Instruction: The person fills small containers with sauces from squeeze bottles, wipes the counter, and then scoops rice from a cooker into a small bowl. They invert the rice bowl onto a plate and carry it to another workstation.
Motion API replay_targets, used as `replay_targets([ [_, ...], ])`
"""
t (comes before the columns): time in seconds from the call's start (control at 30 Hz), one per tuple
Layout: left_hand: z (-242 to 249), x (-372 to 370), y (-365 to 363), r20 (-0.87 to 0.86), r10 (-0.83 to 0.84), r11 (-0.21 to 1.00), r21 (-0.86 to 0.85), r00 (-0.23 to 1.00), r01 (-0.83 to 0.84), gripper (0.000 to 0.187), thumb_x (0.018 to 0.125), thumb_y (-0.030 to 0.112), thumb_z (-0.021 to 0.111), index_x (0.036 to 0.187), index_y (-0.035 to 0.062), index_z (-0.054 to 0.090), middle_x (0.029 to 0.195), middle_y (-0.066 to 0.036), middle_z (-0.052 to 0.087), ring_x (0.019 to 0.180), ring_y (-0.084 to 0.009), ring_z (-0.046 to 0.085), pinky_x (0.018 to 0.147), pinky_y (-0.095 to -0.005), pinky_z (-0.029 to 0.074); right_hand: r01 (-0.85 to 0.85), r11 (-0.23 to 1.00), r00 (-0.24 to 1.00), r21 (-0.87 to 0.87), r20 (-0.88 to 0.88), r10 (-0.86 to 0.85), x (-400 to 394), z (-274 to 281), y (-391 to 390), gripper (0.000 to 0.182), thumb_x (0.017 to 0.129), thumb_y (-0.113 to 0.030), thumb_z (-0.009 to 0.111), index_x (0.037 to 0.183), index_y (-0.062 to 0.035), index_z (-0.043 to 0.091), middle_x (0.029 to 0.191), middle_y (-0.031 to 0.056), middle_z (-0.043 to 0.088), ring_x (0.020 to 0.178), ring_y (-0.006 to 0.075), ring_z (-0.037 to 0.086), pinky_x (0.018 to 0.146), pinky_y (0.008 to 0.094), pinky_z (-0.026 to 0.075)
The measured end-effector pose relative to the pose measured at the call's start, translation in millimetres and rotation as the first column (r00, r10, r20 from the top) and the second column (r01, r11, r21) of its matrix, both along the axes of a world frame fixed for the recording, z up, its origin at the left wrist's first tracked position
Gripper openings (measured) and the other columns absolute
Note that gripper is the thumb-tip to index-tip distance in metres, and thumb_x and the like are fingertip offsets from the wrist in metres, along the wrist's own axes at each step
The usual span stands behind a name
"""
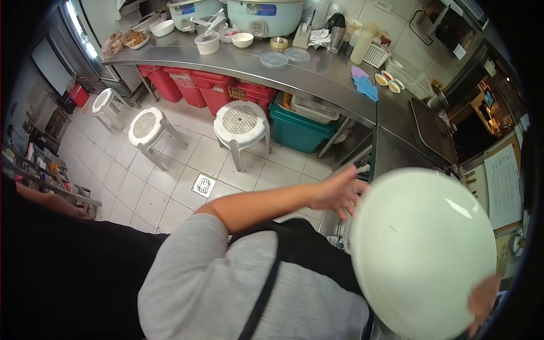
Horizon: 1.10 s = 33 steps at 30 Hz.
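Note:
A large white oval plate (419,255) fills the lower right, its broad face turned up toward me. My right hand (483,303) grips it at the lower right edge, slightly blurred, with part of the fingers hidden. Stretched across from the grey sleeve, my left hand (338,192) has its fingers spread, close beside the plate's left rim, with nothing in it. Behind the plate runs a steel counter (396,153), partly covered by it.
White stools (241,122) stand on the tiled floor, before red bins (212,90) and a teal tub (300,127). Rice cookers (263,17), bowls and blue gloves (364,85) sit on the back counter. A brown tray (430,130) lies at right. Someone's dark clothing (62,260) shows at left.

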<state>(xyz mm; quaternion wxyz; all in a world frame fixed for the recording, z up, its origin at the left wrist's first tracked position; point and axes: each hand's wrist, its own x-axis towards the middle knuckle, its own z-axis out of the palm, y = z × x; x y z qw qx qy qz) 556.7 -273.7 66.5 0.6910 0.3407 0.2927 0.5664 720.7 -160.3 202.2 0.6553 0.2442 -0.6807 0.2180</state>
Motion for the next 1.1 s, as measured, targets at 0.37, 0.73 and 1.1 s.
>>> replay_targets([
  [0.37,-9,-134,-149,0.217,0.762,0.645,-0.167,0.610,-0.746,0.042,0.080,0.015,0.051,0.116,-0.0046,0.042,0.100,-0.018,0.056,0.084,-0.0252,0.061,0.073,-0.0367,0.051,-0.558,0.796,0.791,-0.233,0.138,0.595,-237,-38,14,0.042,0.085,-0.044,0.041,0.071,-0.0047,0.044,0.073,0.0105,0.050,0.075,0.0237,0.050,0.064,0.0377,0.040],
  [0.73,-31,-278,-224,0.259,0.962,0.137,-0.166,0.091,-0.977,0.046,0.081,0.026,0.044,0.111,-0.0096,0.044,0.103,-0.022,0.055,0.090,-0.0313,0.058,0.080,-0.0388,0.047,-0.314,0.161,-0.009,-0.936,0.172,0.985,-480,-122,-48,0.055,0.085,-0.021,0.034,0.133,0.0017,0.017,0.133,0.0155,0.030,0.122,0.0231,0.030,0.101,0.0313,0.021],
  [1.1,-30,-363,-360,0.271,0.874,-0.431,0.052,-0.403,-0.901,0.045,0.084,0.023,0.040,0.116,-0.0081,0.039,0.110,-0.020,0.052,0.101,-0.0313,0.052,0.088,-0.0402,0.041,-0.330,0.741,0.152,-0.585,0.742,0.653,-735,-64,-130,0.058,0.086,-0.038,0.043,0.132,-0.0077,0.028,0.121,0.0037,0.041,0.102,0.0142,0.046,0.080,0.0260,0.036],
])
